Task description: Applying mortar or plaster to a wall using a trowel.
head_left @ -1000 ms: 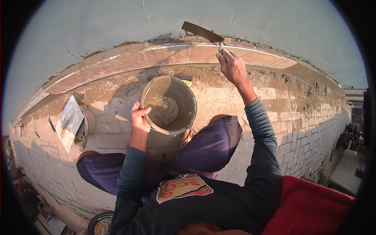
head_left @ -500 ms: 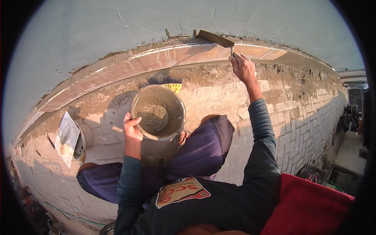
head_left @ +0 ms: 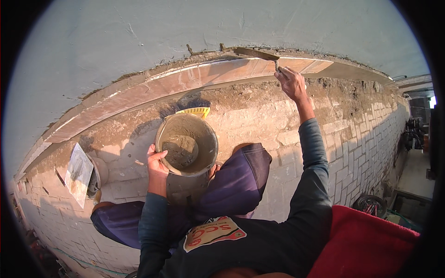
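My left hand (head_left: 158, 163) grips the rim of a round bucket (head_left: 209, 147), its thumb over the edge. A mound of wet grey mortar (head_left: 181, 152) lies in the bottom of the bucket. At the wall, my right hand (head_left: 292, 83) is closed round the handle of a trowel (head_left: 257, 53). The trowel's blade lies along the mortar-covered top of a long pinkish board (head_left: 194, 78), which runs along the foot of the grey plastered wall (head_left: 185, 23). Small lumps of mortar stick to the wall left of the blade.
A yellow-edged brush (head_left: 198, 111) lies behind the bucket. To the left, a flat whitish panel (head_left: 79, 170) leans on another bucket (head_left: 101, 170). Block paving (head_left: 357, 139) stretches to the right, with a wheel (head_left: 369, 205) at its edge. A red cloth (head_left: 357, 245) hangs by my right shoulder.
The view has tilted a little, so the wall edge and bucket appear lower. The trowel blade looks flatter and closer along the board's top edge. My left hand keeps hold of the bucket.
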`<state>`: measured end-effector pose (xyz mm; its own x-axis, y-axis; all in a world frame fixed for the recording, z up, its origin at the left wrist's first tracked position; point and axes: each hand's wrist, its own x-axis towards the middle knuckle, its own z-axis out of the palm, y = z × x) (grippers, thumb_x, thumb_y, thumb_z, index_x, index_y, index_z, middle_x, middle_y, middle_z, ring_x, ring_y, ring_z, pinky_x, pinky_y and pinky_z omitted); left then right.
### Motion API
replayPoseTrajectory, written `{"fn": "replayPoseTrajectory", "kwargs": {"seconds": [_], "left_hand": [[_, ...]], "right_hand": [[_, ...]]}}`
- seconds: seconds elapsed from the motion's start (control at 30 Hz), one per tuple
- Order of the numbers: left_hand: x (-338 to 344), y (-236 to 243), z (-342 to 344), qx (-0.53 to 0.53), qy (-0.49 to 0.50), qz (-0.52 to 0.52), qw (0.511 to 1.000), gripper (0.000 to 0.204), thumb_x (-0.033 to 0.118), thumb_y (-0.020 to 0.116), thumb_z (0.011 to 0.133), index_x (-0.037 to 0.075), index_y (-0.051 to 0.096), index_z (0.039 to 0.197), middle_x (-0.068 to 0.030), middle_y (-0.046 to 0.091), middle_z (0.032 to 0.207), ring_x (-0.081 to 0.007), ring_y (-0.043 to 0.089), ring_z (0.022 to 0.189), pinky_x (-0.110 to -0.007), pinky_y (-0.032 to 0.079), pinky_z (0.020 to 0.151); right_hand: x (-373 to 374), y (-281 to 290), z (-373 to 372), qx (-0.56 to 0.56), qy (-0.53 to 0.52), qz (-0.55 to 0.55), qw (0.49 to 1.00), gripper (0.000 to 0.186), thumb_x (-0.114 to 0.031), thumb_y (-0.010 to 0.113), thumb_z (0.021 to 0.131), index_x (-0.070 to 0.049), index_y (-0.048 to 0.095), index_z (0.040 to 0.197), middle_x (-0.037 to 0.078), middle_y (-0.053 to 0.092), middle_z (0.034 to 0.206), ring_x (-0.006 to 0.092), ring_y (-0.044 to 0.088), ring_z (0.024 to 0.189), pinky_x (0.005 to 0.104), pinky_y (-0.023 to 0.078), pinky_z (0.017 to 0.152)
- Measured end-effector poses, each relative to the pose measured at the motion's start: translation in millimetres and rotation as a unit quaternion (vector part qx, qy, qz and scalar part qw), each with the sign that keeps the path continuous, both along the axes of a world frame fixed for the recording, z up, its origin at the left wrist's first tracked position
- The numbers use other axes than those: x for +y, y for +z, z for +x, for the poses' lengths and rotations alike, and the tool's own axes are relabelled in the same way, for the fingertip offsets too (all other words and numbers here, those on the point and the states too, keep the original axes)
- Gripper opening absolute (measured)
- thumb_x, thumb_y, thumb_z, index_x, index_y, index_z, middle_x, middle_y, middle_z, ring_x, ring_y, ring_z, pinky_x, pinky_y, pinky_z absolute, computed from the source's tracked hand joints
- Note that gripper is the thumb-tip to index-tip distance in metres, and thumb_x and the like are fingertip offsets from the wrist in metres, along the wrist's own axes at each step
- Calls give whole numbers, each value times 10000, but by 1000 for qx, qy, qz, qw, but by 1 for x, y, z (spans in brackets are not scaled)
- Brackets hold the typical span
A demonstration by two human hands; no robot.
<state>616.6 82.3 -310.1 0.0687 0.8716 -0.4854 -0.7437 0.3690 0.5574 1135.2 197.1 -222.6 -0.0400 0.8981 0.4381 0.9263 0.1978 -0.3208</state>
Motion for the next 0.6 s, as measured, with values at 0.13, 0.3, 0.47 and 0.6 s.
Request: {"fn": "replayPoseTrajectory", "kwargs": {"seconds": [0.13, 0.3, 0.47, 0.6], "left_hand": [[-4, -11, -6, 7, -14, 13, 1000, 397, -230, 484, 715, 92, 522, 944, -141, 667, 1071, -313, 664, 1032, -460, 547, 958], [-7, -9, -9, 8, -17, 11, 1000, 392, -218, 485, 722, 87, 540, 962, -132, 670, 1076, -303, 660, 1035, -454, 544, 946], [-5, -11, -10, 25, -27, 26, 999, 390, -220, 484, 717, 76, 548, 963, -129, 674, 1070, -296, 661, 1030, -443, 540, 948], [-4, -15, -6, 16, -9, 24, 1000, 392, -219, 489, 706, 69, 550, 966, -129, 678, 1058, -300, 665, 1022, -435, 543, 948]], "right_hand": [[4, -7, 12, -16, -14, 8, 1000, 307, -298, 672, 914, -29, 710, 1057, 141, 709, 948, 377, 684, 795, 440, 535, 668], [1, -1, 64, 1, -76, -38, 996, 326, -312, 677, 898, -27, 719, 1051, 161, 708, 976, 372, 678, 884, 435, 522, 746], [4, 9, 72, 9, -76, -35, 996, 323, -297, 664, 902, -23, 718, 1064, 149, 705, 973, 377, 673, 874, 424, 520, 755], [6, 13, 65, 3, -57, -28, 998, 320, -301, 659, 923, -17, 701, 1065, 167, 687, 930, 367, 671, 853, 422, 511, 734]]}}
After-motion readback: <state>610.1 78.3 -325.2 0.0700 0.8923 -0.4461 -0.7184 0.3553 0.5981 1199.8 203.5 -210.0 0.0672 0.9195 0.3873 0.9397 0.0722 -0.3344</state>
